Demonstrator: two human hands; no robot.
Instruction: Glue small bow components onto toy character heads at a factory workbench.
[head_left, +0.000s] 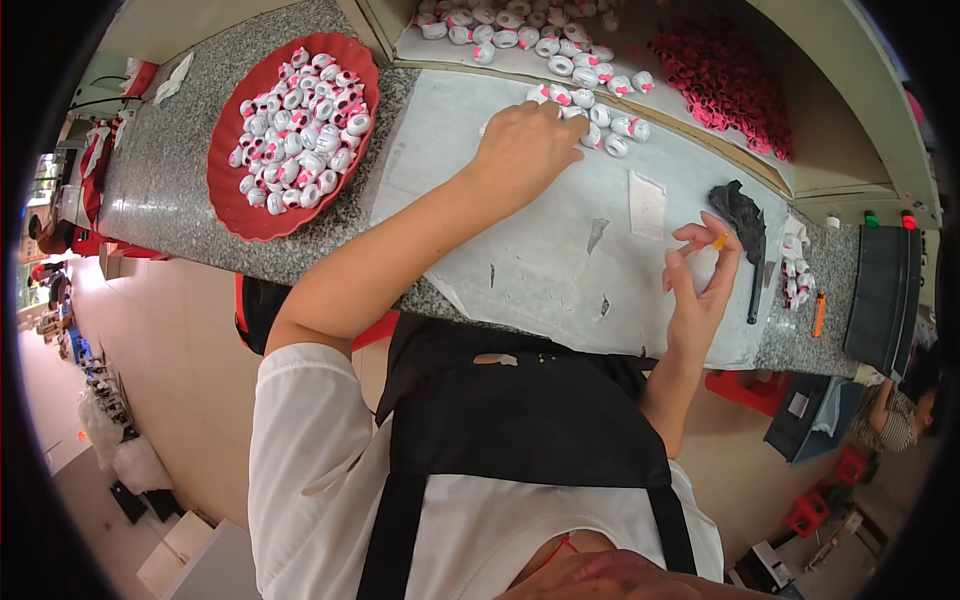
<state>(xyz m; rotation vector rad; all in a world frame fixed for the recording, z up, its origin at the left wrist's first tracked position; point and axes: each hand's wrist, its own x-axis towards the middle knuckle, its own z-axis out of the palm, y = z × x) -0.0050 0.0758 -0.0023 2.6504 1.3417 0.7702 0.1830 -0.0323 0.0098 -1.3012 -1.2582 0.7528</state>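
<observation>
My left hand reaches over the far edge of the white sheet, palm down with fingers bent among small rounded white pieces with pink parts. Its fingertips are partly hidden, so what they grip does not show clearly. On the right, my right hand is raised above the sheet, fingers curled around a small white bottle-like thing with an orange tip. A pale rectangular pad lies between the hands. Close by my right hand rests a crumpled black piece with a dark stick.
A red scalloped tray heaped with white-and-pink pieces stands left on the speckled counter. Behind the sheet, a shelf holds more white pieces and a pink pile. An orange lighter-like stick lies far right, near a black box.
</observation>
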